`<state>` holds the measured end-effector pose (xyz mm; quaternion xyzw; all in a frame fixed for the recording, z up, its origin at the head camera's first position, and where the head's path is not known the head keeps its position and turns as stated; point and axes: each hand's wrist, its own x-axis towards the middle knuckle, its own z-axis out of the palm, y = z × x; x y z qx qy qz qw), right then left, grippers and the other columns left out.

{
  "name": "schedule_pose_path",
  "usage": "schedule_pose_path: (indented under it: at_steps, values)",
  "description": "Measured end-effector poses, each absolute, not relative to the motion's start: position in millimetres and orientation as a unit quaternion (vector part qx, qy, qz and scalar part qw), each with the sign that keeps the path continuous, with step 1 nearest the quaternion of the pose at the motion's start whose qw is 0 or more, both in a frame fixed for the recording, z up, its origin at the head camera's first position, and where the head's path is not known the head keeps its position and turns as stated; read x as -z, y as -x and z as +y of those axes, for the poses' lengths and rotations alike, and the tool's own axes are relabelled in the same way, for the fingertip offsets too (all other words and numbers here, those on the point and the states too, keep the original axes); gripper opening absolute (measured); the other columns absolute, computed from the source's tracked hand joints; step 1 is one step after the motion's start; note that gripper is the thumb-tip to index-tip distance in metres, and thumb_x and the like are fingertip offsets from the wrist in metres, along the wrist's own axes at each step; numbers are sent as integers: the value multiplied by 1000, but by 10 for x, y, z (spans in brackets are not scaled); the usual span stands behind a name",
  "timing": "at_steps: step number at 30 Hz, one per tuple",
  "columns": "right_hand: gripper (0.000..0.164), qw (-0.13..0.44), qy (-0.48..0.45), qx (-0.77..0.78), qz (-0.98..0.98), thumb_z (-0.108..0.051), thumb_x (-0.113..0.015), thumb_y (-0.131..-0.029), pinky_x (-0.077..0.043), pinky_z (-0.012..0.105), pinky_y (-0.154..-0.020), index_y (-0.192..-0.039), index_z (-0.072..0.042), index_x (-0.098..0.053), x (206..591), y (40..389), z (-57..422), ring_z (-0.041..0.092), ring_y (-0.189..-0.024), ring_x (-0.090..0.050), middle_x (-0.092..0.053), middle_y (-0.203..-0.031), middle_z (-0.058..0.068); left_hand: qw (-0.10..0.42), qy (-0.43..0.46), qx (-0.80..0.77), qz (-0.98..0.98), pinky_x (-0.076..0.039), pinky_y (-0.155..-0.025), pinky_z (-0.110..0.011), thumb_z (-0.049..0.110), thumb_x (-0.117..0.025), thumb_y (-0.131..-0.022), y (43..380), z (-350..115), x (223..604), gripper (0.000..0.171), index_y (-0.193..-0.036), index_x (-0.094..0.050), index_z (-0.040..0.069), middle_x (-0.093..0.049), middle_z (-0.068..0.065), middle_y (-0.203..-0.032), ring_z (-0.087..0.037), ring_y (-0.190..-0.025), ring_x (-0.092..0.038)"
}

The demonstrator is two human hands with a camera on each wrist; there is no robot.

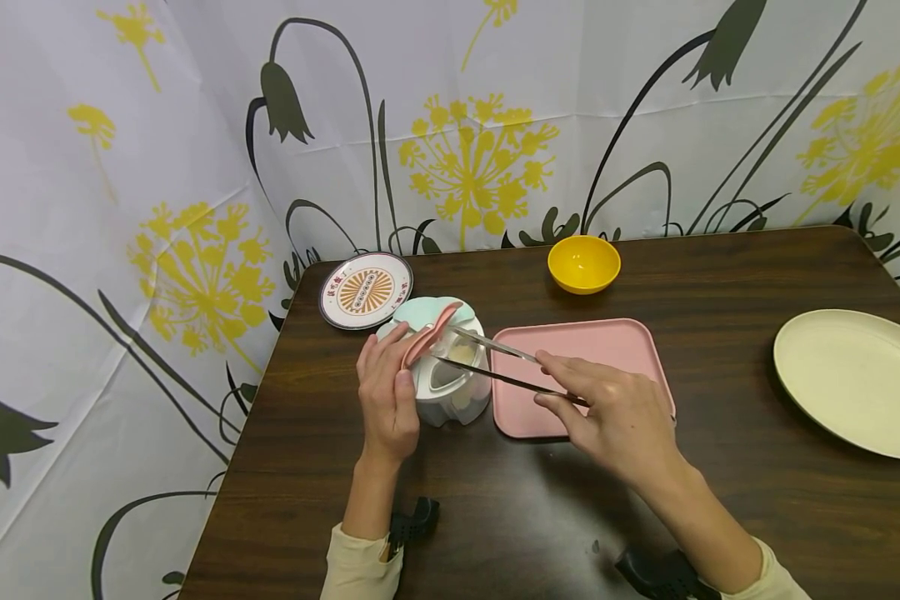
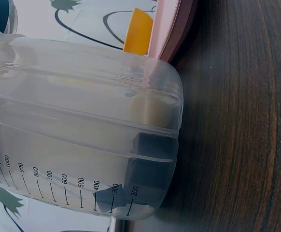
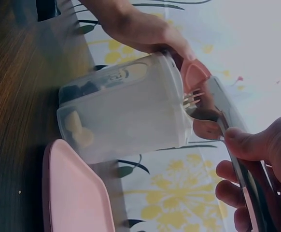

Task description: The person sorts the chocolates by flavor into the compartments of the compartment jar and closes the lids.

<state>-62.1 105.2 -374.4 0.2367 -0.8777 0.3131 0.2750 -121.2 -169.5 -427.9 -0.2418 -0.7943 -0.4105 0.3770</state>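
Note:
A clear plastic storage container with compartments and measuring marks stands left of centre on the table. My left hand is at its top, holding the raised pink lid flap. My right hand grips metal serving tongs, their arms spread apart. In the right wrist view, the fork end and spoon end of the tongs are at the container's mouth. Pale round pieces and dark blocks lie at the bottom inside. The mint lid flap is at the back.
A pink tray lies right beside the container, with a yellow bowl behind it. At the back left is a patterned plate. On the right sits a large cream plate. Flowered cloth hangs behind the table.

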Motion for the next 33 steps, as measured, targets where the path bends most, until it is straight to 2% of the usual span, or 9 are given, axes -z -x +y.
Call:
schedule_pose_path:
  at_steps: [6,13,15,20,25,33]
  values:
    - [52,279,-247,-302,-878,-19,-85,-74,-55,37,-65,-123,-14,-70,3725,608,1045,19,-89,-72,-73,-107,2,378,243,411,-794,-19,-107,-63,20,-34,-93,1208,-1694,4276,44,-119,-67,5,-68,-8,-118,-31,-122,-55]
    - [45,293,-273,-284,-871,-18,-81,-78,-55,39,-66,-122,-13,-71,3709,594,998,18,-85,-72,-74,-103,1,379,243,410,-793,-19,-108,-61,20,-34,-93,1208,-1691,4269,44,-119,-67,5,-68,-9,-119,-31,-122,-55]
    - [46,290,-275,-275,-874,-20,-79,-80,-54,37,-63,-124,-14,-70,3704,589,983,17,-80,-70,-74,-99,0,381,243,410,-792,-19,-108,-60,20,-34,-94,1208,-1690,4271,44,-118,-67,4,-67,-9,-119,-31,-122,-55]
    - [47,256,-269,-255,-893,-27,-76,-84,-54,37,-63,-128,-15,-67,3670,582,976,16,-80,-69,-73,-101,-1,383,242,411,-791,-19,-110,-57,20,-34,-94,1213,-1687,4273,43,-115,-67,2,-67,-10,-119,-31,-121,-55]
    - [50,220,-272,-223,-910,-33,-74,-86,-54,41,-65,-131,-13,-65,3619,569,988,20,-91,-69,-70,-110,1,384,243,411,-790,-20,-108,-60,19,-34,-93,1220,-1686,4269,42,-113,-67,2,-68,-10,-117,-31,-121,-55]
    - [56,181,-302,-179,-919,-39,-68,-90,-54,40,-72,-138,-12,-56,3562,546,1018,19,-89,-65,-64,-114,1,385,244,407,-791,-20,-108,-59,21,-34,-93,1221,-1688,4269,44,-115,-67,3,-68,-10,-118,-31,-121,-55]
